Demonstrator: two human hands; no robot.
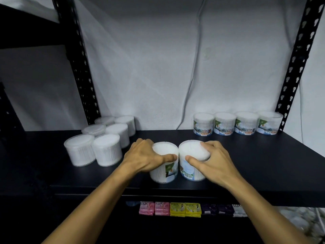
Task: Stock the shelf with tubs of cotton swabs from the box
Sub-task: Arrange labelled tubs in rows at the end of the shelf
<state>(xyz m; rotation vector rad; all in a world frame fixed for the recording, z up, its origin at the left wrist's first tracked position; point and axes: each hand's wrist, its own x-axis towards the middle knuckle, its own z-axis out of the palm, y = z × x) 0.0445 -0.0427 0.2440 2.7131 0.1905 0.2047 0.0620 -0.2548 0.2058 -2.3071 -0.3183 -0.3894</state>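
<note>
1. We are gripping one tub in each hand near the front edge of the shelf (pixel 246 166); our left hand (pixel 146 158) is curling its fingers and thumb round the left tub (pixel 162 175), and our right hand (pixel 210 160) is doing the same round the right tub (pixel 191 173); both tubs are standing upright, side by side and seemingly touching.
2. Six plain tubs (pixel 98 143) are sitting in a cluster toward the back left corner; a row of four labelled tubs (pixel 237 123) is lining the back edge toward the right corner.
3. We are judging that the pair in hand is close to the front edge, so a careless release or a nudge from a wrist could tip one off; pushing both back together could also make them knock and skew, since they are pressing on each other.
4. Sliding them right and back too fast could bump the labelled row out of line.
5. The box is lying out of view; our fingertips behind the tubs are hidden; the labels facing us are partly covered by our hands; the soap packs (pixel 169 209) on the lower shelf are cut off by the shelf edge above them.
</note>
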